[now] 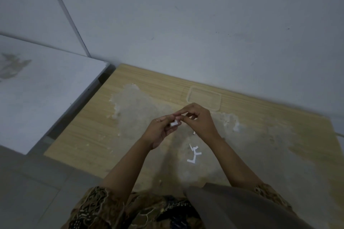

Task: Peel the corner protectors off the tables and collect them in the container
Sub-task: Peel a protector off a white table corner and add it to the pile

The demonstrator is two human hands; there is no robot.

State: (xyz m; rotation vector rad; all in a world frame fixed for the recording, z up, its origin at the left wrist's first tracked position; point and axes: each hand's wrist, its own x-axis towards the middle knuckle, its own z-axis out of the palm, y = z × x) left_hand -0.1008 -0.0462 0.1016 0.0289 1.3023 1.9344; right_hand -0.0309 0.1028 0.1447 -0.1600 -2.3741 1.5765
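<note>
Center frame: left hand point(160, 132) and right hand point(197, 117) both pinching white corner protector point(174, 123) | light, small, probably sticky; grip edges | container point(204, 99) upper right.

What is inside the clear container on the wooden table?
The container looks empty; only table grain shows through. Its near corner is hidden behind the right hand.

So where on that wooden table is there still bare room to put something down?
The near left of the wooden table, between its left edge and the left hand, is bare wood. So is the far strip along the wall, left of the clear container. White paper bits clutter the middle, below the right hand.
</note>
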